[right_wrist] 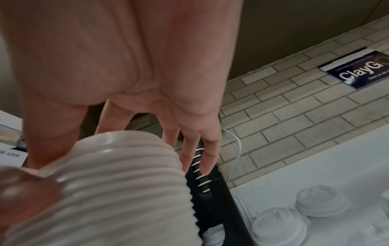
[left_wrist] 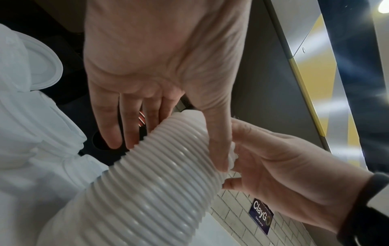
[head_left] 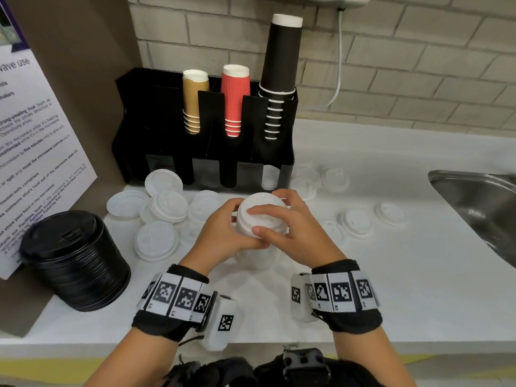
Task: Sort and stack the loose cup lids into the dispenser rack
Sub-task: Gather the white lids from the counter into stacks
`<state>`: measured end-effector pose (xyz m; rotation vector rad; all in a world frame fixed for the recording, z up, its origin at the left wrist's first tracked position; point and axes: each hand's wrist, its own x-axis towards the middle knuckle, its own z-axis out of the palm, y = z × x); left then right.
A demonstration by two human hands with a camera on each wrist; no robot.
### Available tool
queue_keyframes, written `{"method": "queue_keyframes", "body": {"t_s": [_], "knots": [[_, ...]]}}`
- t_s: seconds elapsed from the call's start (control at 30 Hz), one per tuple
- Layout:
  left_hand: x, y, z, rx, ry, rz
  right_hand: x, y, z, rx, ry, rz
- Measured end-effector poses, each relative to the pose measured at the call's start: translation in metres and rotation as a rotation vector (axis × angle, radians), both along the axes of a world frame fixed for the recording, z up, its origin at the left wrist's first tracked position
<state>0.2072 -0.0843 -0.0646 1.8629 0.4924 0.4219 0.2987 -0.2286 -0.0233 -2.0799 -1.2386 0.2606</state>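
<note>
Both hands meet over the near middle of the white table [head_left: 391,289], wrapped round a tall stack of white lids [head_left: 261,219]; the stack stands upright, its long axis vertical, top lid facing up; its side is a column of close white ridges [left_wrist: 160,174], slightly glossy; the left hand [head_left: 223,233] curls round its left flank, thumb laid across the ridges; the right hand [head_left: 293,233] curls over the top from the right, thumb and forefinger on the uppermost lid. Left of the hands stands a stack of black lids [head_left: 75,261]; loose white lids [head_left: 164,208] lie scattered beyond on both sides; behind them the black dispenser rack [head_left: 206,129] holds upended tan, red and black cups, and a few white lids show in its right front slot [head_left: 269,178].
</note>
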Motion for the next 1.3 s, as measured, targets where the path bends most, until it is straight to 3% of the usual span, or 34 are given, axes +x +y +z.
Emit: {"method": "queue_keyframes", "body": {"t_s": [0.2, 0.33, 0.47, 0.57, 0.77, 0.97, 1.03, 1.17, 1.3], "knots": [[-0.003, 0.000, 0.003, -0.019, -0.011, -0.058, 0.004, -0.003, -0.001, -0.048, 0.020, 0.009], [-0.004, 0.001, 0.006, 0.006, -0.012, -0.070, 0.027, -0.009, 0.007, 0.115, 0.119, 0.015], [-0.004, 0.002, 0.009, 0.018, -0.004, -0.075, 0.107, -0.007, 0.010, 0.214, 0.301, -0.373], [-0.006, 0.004, 0.011, -0.001, 0.006, -0.078, 0.169, -0.002, 0.007, 0.031, 0.341, -0.608], [-0.008, 0.008, 0.014, -0.020, 0.037, -0.066, 0.188, 0.029, -0.016, -0.692, -0.037, -0.319], [-0.008, 0.009, 0.014, -0.021, 0.054, -0.091, 0.198, 0.019, -0.016, -1.028, -0.173, -0.246], [-0.007, 0.009, 0.015, -0.018, 0.061, -0.093, 0.206, 0.017, -0.012, -1.029, -0.194, -0.261], [-0.005, 0.008, 0.017, -0.010, 0.065, -0.099, 0.217, 0.025, -0.020, -0.814, -0.215, -0.334], [-0.005, 0.009, 0.017, 0.003, 0.072, -0.098, 0.214, 0.043, -0.038, -0.877, -0.227, -0.355]]}}
